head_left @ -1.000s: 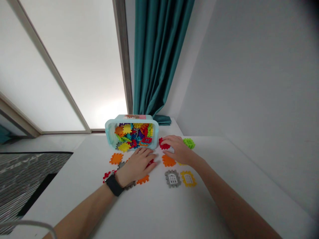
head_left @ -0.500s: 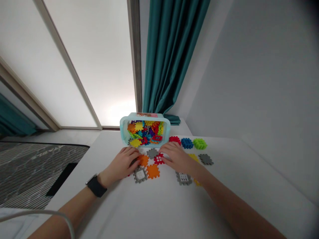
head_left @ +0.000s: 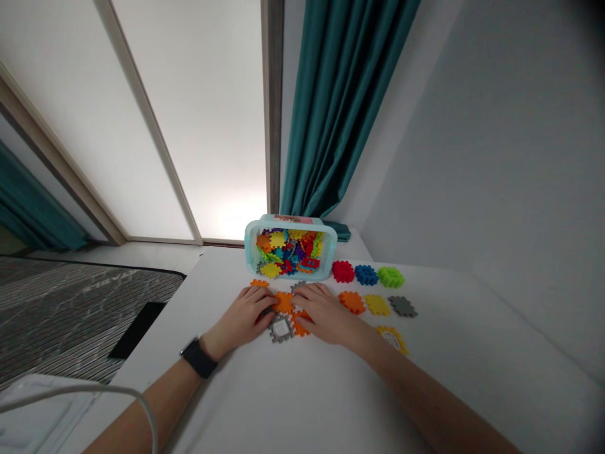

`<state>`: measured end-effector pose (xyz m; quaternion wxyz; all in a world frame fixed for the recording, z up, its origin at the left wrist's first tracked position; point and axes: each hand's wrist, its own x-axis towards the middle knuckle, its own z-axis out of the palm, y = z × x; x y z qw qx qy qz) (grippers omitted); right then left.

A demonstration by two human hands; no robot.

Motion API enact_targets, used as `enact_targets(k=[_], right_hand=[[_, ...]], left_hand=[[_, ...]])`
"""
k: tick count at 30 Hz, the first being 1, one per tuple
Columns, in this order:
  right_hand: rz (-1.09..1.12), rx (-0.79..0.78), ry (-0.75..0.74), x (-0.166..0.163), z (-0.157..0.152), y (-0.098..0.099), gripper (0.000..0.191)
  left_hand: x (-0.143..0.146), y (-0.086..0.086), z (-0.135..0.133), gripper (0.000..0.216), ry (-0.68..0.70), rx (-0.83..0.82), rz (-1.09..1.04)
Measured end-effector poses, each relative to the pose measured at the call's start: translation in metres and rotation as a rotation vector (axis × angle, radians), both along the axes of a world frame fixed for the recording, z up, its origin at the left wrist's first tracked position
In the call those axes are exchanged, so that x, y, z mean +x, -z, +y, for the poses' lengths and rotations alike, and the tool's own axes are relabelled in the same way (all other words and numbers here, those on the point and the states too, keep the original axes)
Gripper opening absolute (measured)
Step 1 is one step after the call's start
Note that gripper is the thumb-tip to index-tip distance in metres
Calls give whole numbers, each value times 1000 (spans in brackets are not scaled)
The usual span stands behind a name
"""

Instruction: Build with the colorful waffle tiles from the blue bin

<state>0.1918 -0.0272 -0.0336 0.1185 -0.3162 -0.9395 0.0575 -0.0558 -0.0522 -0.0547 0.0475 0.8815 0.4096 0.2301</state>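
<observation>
My left hand [head_left: 246,316] and my right hand [head_left: 321,313] rest side by side on the white table [head_left: 293,391], fingers curled over a small cluster of toy tiles. Between them lie an orange tile [head_left: 285,302] and a grey window tile [head_left: 282,328]; another orange tile [head_left: 299,325] peeks from under the right hand. The left fingertips touch the orange tile. A pale blue tub [head_left: 290,255] lies on its side just beyond the hands, full of coloured tiles. A black watch [head_left: 197,357] is on my left wrist.
To the right of the tub sit a red tile [head_left: 343,271], a blue one [head_left: 365,275] and a green one [head_left: 390,277], with orange [head_left: 351,301], yellow [head_left: 377,304] and grey [head_left: 403,306] tiles in front. A yellow window tile [head_left: 392,338] lies by my right forearm. A teal curtain [head_left: 340,113] hangs behind.
The view has swung left. My right hand has come left from the red tile to meet the left hand over the orange and grey tiles. Tiles now stand in rows at the right.
</observation>
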Motion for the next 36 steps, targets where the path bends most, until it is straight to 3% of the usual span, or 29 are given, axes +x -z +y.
enact_targets(k=[9, 17, 23, 36], right_hand=[[-24, 60, 30, -2, -7, 16, 35], [3, 67, 25, -4, -9, 17, 33], [-2, 82, 18, -5, -12, 17, 29], [36, 62, 25, -2, -23, 6, 39]], left_hand=[[1, 7, 2, 15, 5, 13, -17], [1, 4, 1, 9, 13, -2, -13], [2, -1, -1, 21, -22, -22, -10], [-1, 3, 0, 25, -40, -26, -65]])
